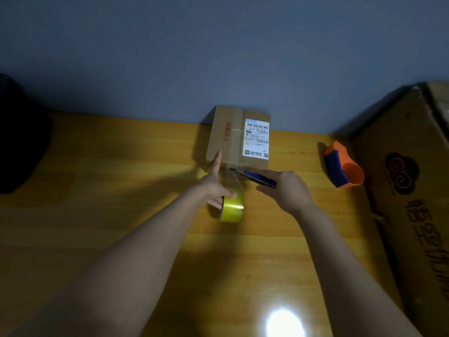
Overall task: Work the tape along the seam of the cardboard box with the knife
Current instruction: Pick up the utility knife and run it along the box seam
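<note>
A small cardboard box with a white shipping label and red print stands at the back of the wooden table, against the wall. A strip of clear tape runs from its near edge down to a yellow tape roll. My left hand grips the roll with its lower fingers while the index finger points up and touches the box's near left corner. My right hand holds a blue utility knife, its blade tip at the tape strip just below the box's front edge.
An orange and blue tape dispenser lies on the table to the right. A large cardboard carton stands at the far right. A dark object sits at the left edge. Bright lamp glare shows near the front of the table.
</note>
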